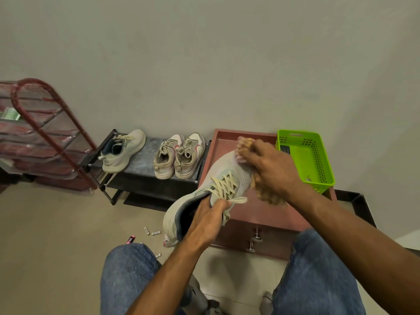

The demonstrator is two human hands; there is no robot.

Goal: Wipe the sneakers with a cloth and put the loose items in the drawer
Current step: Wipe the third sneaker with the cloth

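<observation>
My left hand (pixel 205 220) grips a pale grey sneaker (pixel 223 176) at its opening, fingers inside the collar, holding it in the air with the toe pointing away. My right hand (pixel 270 168) holds a fuzzy tan cloth (pixel 269 195) against the right side of the toe. The matching grey sneaker (pixel 122 153) and a beige pair with pink marks (pixel 179 156) stand on a low black shoe rack (pixel 145 165). Small batteries (pixel 152 231) and a pink item (pixel 130 239) lie loose on the floor. The reddish-brown drawer unit (pixel 261 235) sits under the held shoe.
A green plastic basket (pixel 306 160) with a dark remote inside stands on the drawer unit at the right. A red metal-framed rack wrapped in plastic (pixel 38 137) is at the left. My knees in jeans (pixel 129 276) fill the foreground. The wall is close behind.
</observation>
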